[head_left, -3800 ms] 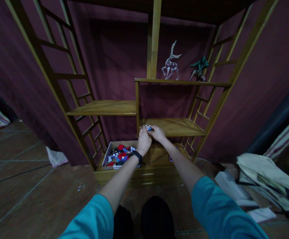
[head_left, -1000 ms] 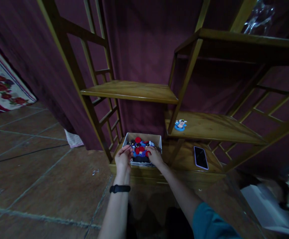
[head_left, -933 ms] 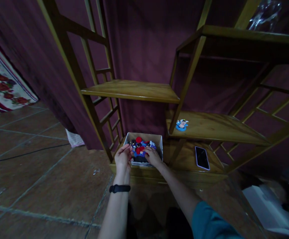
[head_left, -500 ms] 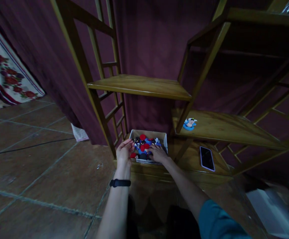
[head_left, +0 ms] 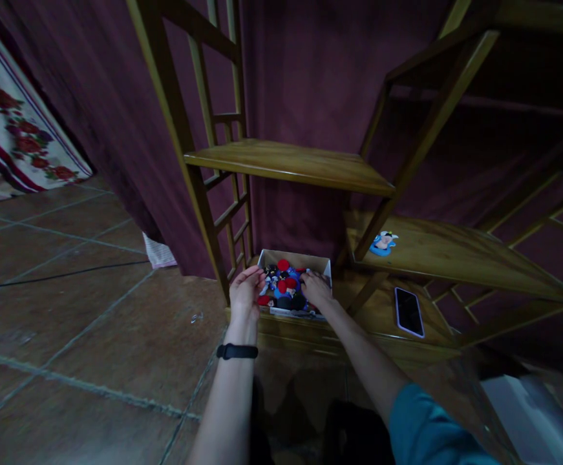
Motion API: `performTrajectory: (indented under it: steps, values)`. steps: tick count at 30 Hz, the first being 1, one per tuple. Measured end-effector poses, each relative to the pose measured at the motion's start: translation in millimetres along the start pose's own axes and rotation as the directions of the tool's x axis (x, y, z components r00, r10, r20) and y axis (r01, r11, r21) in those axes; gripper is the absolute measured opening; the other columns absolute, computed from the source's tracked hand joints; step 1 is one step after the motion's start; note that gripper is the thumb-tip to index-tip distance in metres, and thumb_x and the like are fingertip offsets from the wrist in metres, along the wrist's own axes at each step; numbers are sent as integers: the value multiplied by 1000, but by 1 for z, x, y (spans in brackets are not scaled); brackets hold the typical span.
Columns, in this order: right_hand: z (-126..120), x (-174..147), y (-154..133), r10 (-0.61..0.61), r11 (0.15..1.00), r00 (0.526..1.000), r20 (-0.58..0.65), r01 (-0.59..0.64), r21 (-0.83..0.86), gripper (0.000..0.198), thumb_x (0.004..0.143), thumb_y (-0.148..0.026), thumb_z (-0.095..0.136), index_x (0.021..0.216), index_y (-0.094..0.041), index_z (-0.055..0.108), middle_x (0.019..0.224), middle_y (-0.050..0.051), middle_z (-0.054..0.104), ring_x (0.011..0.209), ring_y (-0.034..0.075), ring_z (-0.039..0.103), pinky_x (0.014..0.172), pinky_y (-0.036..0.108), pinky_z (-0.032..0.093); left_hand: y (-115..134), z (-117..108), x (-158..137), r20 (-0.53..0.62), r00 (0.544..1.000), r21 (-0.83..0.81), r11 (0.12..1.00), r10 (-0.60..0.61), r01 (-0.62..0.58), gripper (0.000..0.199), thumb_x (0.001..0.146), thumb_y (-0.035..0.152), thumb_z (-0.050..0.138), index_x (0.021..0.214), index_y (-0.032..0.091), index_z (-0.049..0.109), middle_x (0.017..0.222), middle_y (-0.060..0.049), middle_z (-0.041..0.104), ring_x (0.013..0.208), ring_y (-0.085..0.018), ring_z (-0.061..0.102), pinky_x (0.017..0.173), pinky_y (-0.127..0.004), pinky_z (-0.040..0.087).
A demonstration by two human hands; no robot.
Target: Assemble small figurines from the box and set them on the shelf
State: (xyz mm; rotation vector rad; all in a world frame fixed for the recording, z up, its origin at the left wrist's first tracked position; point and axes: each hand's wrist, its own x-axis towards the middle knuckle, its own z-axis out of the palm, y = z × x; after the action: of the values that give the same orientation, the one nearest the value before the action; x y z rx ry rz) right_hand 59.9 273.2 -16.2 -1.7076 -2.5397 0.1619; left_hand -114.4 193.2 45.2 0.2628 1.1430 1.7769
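Observation:
A white cardboard box sits on the low shelf, filled with small red, black, blue and white figurines. My left hand is at the box's left edge, its fingers curled in towards the thumb; anything between them is too small to make out. Inside the right part of the box, my right hand reaches down with bent fingers among the figurines. Its fingertips are partly hidden, and what they grip cannot be seen. A black band circles my left wrist.
Around the box stands a wooden shelf unit with boards at several heights. A blue and white figurine stands on the right board. Below it lies a phone. A dark cable crosses the tiled floor on the left.
My right hand has shifted towards the right side of the box, and its fingers are more bent. My left hand stays by the left edge. The view has turned slightly.

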Motion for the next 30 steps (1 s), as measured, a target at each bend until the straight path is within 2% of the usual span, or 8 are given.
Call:
performTrajectory:
  steps: [3,5,7,11,14,20,24,30]
  values:
    - [10,10,-18,-69,996,995,69,65,55,40,87,-30,45,127,-22,49,128,10,52,119,23,45,100,37,29,0,2,0,-2,1000,-7,1000,-15,15,19,69,-1,56,81,11,65,75,-7,67,63,-9,64,54,-16,50]
    - [19,15,-29,-45,995,994,103,36,93,43,88,-31,43,130,-22,46,130,10,51,120,23,45,103,41,28,-1,3,1,1,1000,-10,1000,-26,26,20,70,-1,55,82,11,65,76,-7,68,63,-9,64,54,-16,50]
    - [27,18,-38,-46,988,993,111,29,155,40,88,-24,40,127,-22,49,129,10,53,120,22,47,105,42,27,-2,4,2,3,1000,-12,999,-30,30,20,71,-1,55,83,11,65,76,-7,68,62,-9,64,54,-17,50]
    - [39,22,-51,-246,908,964,104,191,374,47,80,-6,41,122,-22,54,129,5,55,118,16,50,101,30,35,-7,7,4,13,999,-17,999,-33,33,21,71,-2,53,84,11,64,75,-7,67,62,-10,64,54,-17,50]
    - [41,22,-57,-310,874,945,104,240,423,54,75,-3,44,124,-24,53,131,2,54,116,14,52,99,26,38,-10,9,3,23,999,-18,999,-39,39,22,72,-2,52,84,10,64,74,-7,67,61,-10,64,54,-17,50]
    - [39,19,-58,-249,949,965,84,226,219,48,81,-13,47,129,-20,48,138,8,47,126,21,43,106,38,28,-10,12,-1,26,998,-9,998,-63,63,20,72,0,53,84,12,64,74,-7,68,61,-9,64,54,-17,50]
    - [36,18,-49,-250,966,963,98,242,90,40,87,-24,41,125,-16,51,129,10,54,120,23,46,104,40,29,-10,11,2,49,996,-13,997,-74,75,20,72,0,54,85,11,64,73,-7,68,60,-9,63,54,-17,50]
    - [28,15,-26,-306,950,943,128,312,-32,29,87,-18,40,100,-19,66,127,8,54,110,21,52,100,35,30,-8,5,8,70,994,-23,996,-86,87,18,72,1,56,84,11,65,74,-7,68,62,-10,64,54,-17,50]
